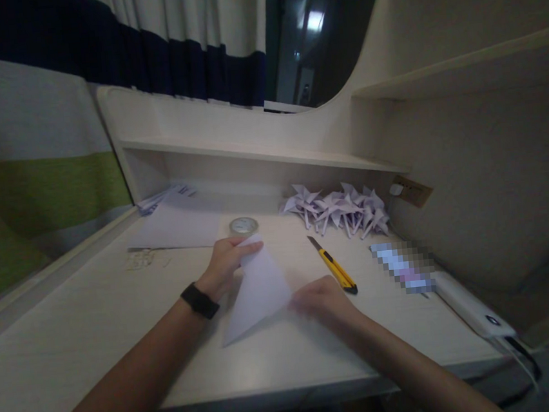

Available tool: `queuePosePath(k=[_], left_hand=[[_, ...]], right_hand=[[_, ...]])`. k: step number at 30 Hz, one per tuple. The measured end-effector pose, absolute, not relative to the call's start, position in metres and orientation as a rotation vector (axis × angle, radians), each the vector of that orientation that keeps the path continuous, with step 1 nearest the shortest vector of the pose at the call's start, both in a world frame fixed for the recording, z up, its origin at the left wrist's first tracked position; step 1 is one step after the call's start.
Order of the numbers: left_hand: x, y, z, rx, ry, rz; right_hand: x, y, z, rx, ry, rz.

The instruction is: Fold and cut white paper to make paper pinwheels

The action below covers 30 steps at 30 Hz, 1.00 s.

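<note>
A white sheet of paper (261, 283), folded to a pointed, roughly triangular shape, is held up over the desk between both hands. My left hand (226, 260), with a black band on its wrist, pinches the top of the paper between thumb and fingers. At the paper's right corner, my right hand (319, 297) has its fingers closed on the edge; they are slightly blurred. Just behind my left hand lies a roll of tape (243, 226). To the right, a yellow utility knife (335, 266) rests on the desk with some blade showing.
Several folded paper pinwheels (340, 207) are heaped at the back right. A stack of white paper (179, 223) lies back left, with small scraps (144, 259) before it. On the right sit a pixelated item (401, 268) and a white power strip (473, 306) with cables. A shelf (260, 153) overhangs the back.
</note>
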<state>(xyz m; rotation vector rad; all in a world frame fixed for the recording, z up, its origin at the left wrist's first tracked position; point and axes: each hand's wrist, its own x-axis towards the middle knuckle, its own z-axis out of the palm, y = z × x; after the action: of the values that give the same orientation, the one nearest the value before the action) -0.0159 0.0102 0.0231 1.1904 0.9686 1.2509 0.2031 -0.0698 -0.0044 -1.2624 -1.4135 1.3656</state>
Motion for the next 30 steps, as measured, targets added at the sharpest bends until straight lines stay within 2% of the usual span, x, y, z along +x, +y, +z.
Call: queuePosePath(k=[8, 16, 20, 25, 30], left_hand=[[-0.014, 0.009, 0.023, 1.128, 0.95, 1.25], [-0.01, 0.007, 0.022, 1.142, 0.962, 1.267], [-0.022, 0.019, 0.02, 1.225, 1.009, 1.196], [-0.035, 0.032, 0.009, 1.346, 1.074, 0.995], [-0.042, 0.037, 0.004, 1.37, 1.06, 0.882]], right_hand=[[0.216, -0.06, -0.005, -1.206, -1.287, 1.274], [0.187, -0.023, 0.012, -1.272, -1.611, 1.203], [0.2, -0.008, 0.011, -1.234, -1.724, 1.245], [0.215, 0.002, -0.003, -1.143, -1.568, 1.354], [0.228, 0.002, 0.004, -1.111, -1.537, 1.44]])
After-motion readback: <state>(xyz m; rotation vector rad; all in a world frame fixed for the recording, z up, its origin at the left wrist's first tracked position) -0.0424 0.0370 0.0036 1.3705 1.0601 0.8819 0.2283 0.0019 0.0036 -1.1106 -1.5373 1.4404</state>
